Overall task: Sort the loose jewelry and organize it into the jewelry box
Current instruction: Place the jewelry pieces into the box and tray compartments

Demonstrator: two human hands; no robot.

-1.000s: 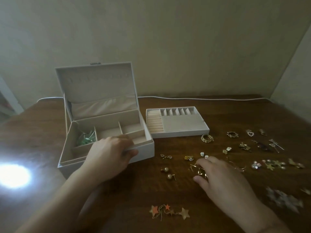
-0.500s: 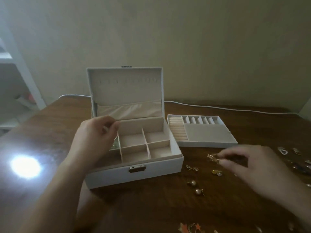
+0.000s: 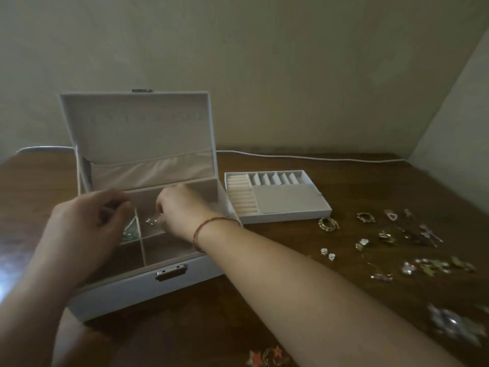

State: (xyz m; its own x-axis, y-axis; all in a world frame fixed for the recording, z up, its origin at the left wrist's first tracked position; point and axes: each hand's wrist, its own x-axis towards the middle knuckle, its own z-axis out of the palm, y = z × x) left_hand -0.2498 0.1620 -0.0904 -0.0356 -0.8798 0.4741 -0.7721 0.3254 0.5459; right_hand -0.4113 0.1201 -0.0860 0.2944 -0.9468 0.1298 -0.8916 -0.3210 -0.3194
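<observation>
White jewelry box [image 3: 185, 283] sits on dark wood-grain counter [image 3: 370, 186], lid upright, pale fabric lining and a gathered pocket inside the lid; metal clasp on the front wall. Base split by thin dividers into rectangular compartments.

Right hand [image 3: 182, 210] is over the rear middle compartment, fingers curled downward, pinching a small gold earring [image 3: 153, 221] that hangs just inside that compartment. Thin reddish cord bracelet [image 3: 209, 226] round the right wrist.

Left hand [image 3: 87, 229] rests over the left side of the box, fingers curled; whether they grip the divider or rim, cannot tell. Green beaded piece [image 3: 131, 230] shows in the left compartment beside it.

Removable tray [image 3: 291, 207], white with ring rolls and small slots, lies on the counter just right of the box. Loose jewelry [image 3: 383, 239] scattered further right: a gold chain-link ring [image 3: 328, 224], clear studs [image 3: 327, 253], blurred mixed pieces. Orange star pieces [image 3: 267, 358] at the near edge.

Versus 0.5 s ago: right hand was above the counter to the right of the box holding the gold piece; now it has crossed into the box. Left hand remains at the box's left side
</observation>
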